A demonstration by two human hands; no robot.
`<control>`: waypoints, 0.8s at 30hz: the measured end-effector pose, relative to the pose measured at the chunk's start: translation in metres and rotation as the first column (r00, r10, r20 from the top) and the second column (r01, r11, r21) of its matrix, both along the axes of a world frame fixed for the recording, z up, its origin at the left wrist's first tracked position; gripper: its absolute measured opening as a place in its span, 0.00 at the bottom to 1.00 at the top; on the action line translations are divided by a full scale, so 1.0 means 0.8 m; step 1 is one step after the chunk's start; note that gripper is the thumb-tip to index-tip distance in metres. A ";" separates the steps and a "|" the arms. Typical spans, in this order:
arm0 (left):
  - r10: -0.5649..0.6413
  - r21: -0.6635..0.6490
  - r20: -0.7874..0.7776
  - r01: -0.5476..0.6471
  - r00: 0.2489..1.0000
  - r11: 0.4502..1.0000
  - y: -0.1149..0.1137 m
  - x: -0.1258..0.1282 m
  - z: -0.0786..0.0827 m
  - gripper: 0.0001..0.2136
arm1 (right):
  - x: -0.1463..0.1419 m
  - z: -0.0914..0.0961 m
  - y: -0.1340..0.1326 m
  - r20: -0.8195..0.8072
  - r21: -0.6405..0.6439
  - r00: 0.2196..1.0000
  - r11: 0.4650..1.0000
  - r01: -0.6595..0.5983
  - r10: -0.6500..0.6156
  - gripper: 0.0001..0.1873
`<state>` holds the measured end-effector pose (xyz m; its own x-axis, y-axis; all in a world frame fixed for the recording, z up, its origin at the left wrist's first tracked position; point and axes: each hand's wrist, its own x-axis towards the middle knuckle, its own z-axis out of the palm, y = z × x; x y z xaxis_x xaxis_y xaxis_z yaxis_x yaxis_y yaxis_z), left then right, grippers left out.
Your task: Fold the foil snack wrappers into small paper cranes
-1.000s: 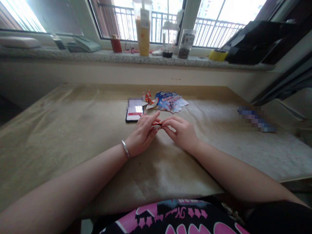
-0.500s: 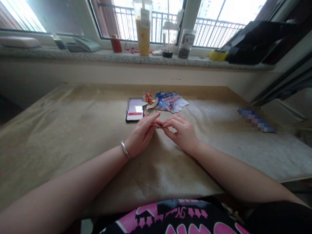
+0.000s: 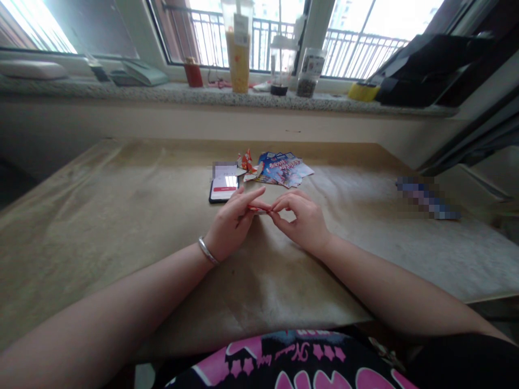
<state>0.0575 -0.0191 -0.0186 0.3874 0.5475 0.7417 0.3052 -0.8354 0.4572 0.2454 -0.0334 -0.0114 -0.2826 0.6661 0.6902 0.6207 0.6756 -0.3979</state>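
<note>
Between my two hands is a thin, folded red-and-white piece of paper (image 3: pixel 259 210), seen nearly edge-on. My left hand (image 3: pixel 232 221), with a silver bangle at the wrist, grips its left part, the index finger stretched along the top. The thumb and fingertips of my right hand (image 3: pixel 302 219) pinch its right end. Just beyond my left hand a phone (image 3: pixel 224 190) lies face up with its screen lit. Past my fingertips lie a crumpled orange-and-white folded paper (image 3: pixel 248 163) and several printed blue leaflets (image 3: pixel 284 168), fanned out.
A brownish cloth covers the table (image 3: pixel 133 216). A blurred blue packet (image 3: pixel 427 199) lies at its right side. On the stone windowsill (image 3: pixel 154 93) stand a tall yellow-filled cup (image 3: pixel 238 62), a clear cup (image 3: pixel 280 65), a dark-filled jar (image 3: pixel 308 73) and a black bag (image 3: pixel 421 70).
My left hand has shifted slightly left and its index finger now lies lower along the paper. The right hand stays almost in place, still pinching the end.
</note>
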 end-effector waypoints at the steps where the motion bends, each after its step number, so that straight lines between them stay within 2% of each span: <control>1: -0.003 -0.012 0.013 0.003 1.000 1.000 0.000 0.001 0.000 0.22 | 0.000 0.000 0.000 0.003 -0.009 1.000 1.000 -0.002 0.002 0.02; 5: -0.013 -0.087 0.064 0.019 0.998 0.996 -0.001 0.002 -0.001 0.20 | 0.000 -0.001 0.003 0.015 -0.075 0.998 0.995 -0.058 0.059 0.07; 10: -0.032 -0.069 0.051 0.036 0.998 0.997 0.000 0.002 -0.002 0.19 | -0.001 -0.004 0.007 -0.078 -0.120 0.986 0.980 -0.157 0.148 0.03; 14: -0.001 -0.010 0.012 0.001 1.000 1.000 0.000 0.000 0.002 0.16 | 0.000 -0.005 0.008 -0.112 -0.112 0.990 0.989 -0.096 0.083 0.03; 19: 0.031 0.102 -0.010 -0.030 0.999 0.994 -0.001 -0.003 0.009 0.11 | 0.003 -0.004 0.007 -0.053 -0.035 0.998 0.999 -0.023 0.021 0.04; 24: 0.088 0.095 -0.005 -0.087 0.996 0.992 -0.002 -0.003 0.011 0.06 | 0.005 -0.001 0.004 -0.030 -0.011 1.000 1.000 0.003 -0.003 0.07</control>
